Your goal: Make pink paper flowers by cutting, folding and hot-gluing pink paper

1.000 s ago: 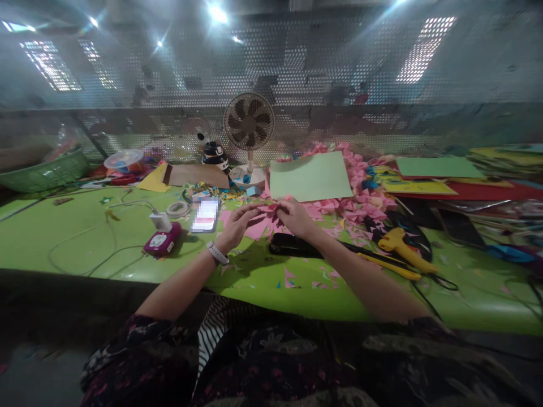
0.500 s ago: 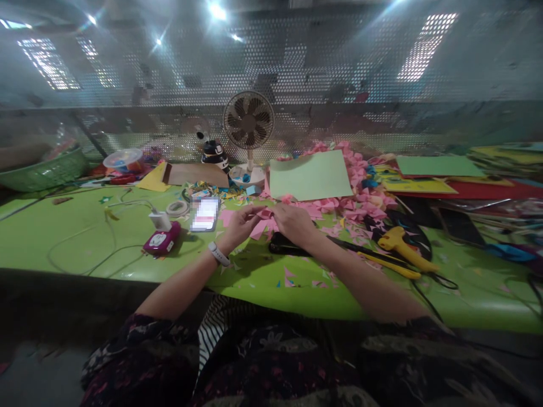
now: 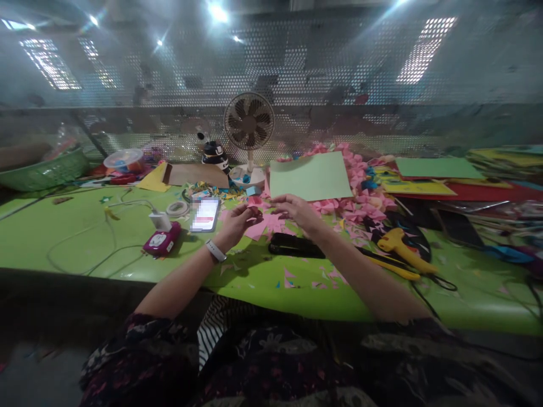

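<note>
My left hand (image 3: 238, 224), with a white watch band at the wrist, is closed in a pinch on a small pink paper piece (image 3: 255, 201) that sticks up beyond the fingertips. To its right, my right hand (image 3: 297, 212) is apart from it, with the fingers loosely stretched and nothing visible in them. Flat pink paper cuttings (image 3: 265, 226) lie on the table below both hands. Just beneath my right wrist lies a long black tool (image 3: 292, 245), partly hidden by the forearm. A light green sheet (image 3: 311, 176) rests on a heap of folded pink paper pieces (image 3: 368, 198) beyond my right hand.
On the left are a lit phone (image 3: 205, 214), a tape roll (image 3: 178, 209) and a purple power box (image 3: 162, 239) with cables. A small fan (image 3: 249, 121) stands at the back. A yellow glue gun (image 3: 399, 244) and a dark phone (image 3: 460, 228) lie right.
My hands, together at the pink paper before, have parted. My right hand has opened and moved slightly right, while the left keeps the pink piece and has drawn slightly left.
</note>
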